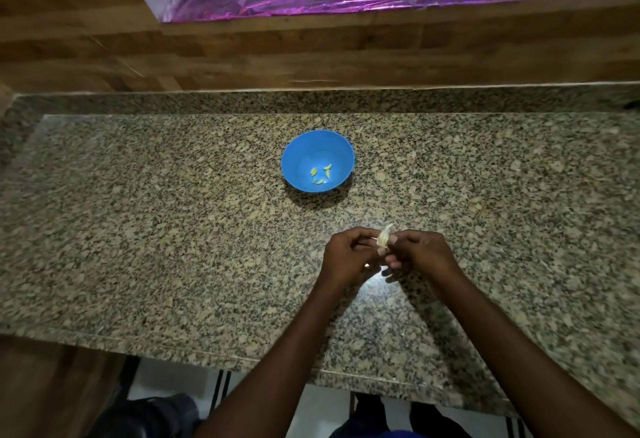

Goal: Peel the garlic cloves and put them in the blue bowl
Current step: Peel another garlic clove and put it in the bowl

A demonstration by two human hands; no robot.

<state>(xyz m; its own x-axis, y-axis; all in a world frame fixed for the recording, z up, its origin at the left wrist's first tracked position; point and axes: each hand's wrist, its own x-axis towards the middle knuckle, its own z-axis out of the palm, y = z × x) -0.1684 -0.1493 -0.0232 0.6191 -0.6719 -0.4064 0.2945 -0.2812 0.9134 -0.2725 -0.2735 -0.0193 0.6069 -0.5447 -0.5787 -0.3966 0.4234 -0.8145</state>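
Nearer the person than the blue bowl, which holds a few peeled cloves, left hand and right hand both pinch one papery garlic clove, which could slip onto the granite counter if tugged hard.

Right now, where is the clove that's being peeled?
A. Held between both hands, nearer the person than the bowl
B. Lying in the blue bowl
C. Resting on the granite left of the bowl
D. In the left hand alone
A: the garlic clove is pinched between the left hand and right hand, short of the blue bowl.
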